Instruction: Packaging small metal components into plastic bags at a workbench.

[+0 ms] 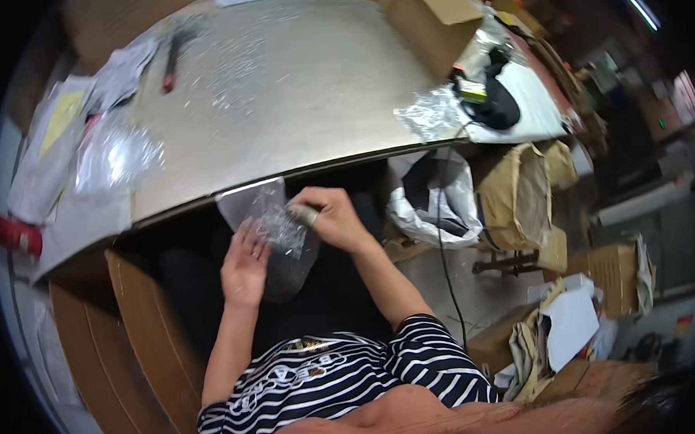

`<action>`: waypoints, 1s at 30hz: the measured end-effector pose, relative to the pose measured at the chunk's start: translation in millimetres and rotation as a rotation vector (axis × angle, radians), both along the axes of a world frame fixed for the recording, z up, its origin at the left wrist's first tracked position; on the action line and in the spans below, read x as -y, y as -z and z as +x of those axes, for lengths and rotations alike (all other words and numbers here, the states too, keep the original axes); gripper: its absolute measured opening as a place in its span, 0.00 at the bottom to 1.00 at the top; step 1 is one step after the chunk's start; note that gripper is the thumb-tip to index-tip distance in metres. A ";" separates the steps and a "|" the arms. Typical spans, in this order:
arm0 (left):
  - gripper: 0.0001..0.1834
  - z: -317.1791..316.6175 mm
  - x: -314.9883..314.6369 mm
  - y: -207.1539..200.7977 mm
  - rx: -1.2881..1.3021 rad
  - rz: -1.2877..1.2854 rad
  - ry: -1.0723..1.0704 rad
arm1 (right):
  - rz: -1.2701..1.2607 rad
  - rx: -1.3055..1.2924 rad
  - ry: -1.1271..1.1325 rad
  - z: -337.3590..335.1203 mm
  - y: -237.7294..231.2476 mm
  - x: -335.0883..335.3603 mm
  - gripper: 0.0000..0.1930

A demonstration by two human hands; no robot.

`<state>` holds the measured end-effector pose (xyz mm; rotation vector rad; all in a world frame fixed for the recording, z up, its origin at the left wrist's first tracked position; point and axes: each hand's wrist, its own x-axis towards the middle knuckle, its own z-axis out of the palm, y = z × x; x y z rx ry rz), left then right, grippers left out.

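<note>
One clear bag (282,234), lengthwise toward table (303,87)

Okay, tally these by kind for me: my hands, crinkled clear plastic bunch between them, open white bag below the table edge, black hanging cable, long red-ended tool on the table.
Hands, left hand and right hand: 2
Crinkled clear plastic bunch: 1
Open white bag: 1
Black hanging cable: 1
Long red-ended tool: 1
Total: 6
</note>
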<state>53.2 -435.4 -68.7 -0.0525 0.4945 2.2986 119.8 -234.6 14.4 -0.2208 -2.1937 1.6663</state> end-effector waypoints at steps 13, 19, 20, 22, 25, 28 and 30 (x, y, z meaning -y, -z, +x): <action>0.14 14.0 -20.4 19.8 0.084 -0.145 0.211 | 1.075 0.243 0.838 37.2 -13.1 -230.9 0.17; 0.14 11.8 -13.6 -5.5 -0.145 -0.269 0.368 | 1.005 0.364 0.467 13.3 6.4 -258.0 0.26; 0.14 8.6 -12.5 -7.9 -0.164 -0.266 0.381 | 1.101 0.386 0.509 16.5 14.7 -278.3 0.25; 0.13 2.6 -3.4 -14.1 -0.213 -0.257 0.361 | 1.123 0.714 0.609 12.8 8.1 -277.5 0.29; 0.11 -16.7 19.3 -41.6 -0.484 -0.439 0.183 | 1.285 0.856 0.706 -13.8 -19.8 -225.1 0.29; 0.08 -59.4 36.2 -78.4 -1.027 -0.831 -0.208 | 1.011 0.171 0.382 -69.4 -26.3 -180.5 0.23; 0.15 -96.2 39.9 -92.0 -1.477 -1.284 -0.571 | 0.680 0.091 0.039 -125.9 -45.6 -96.8 0.23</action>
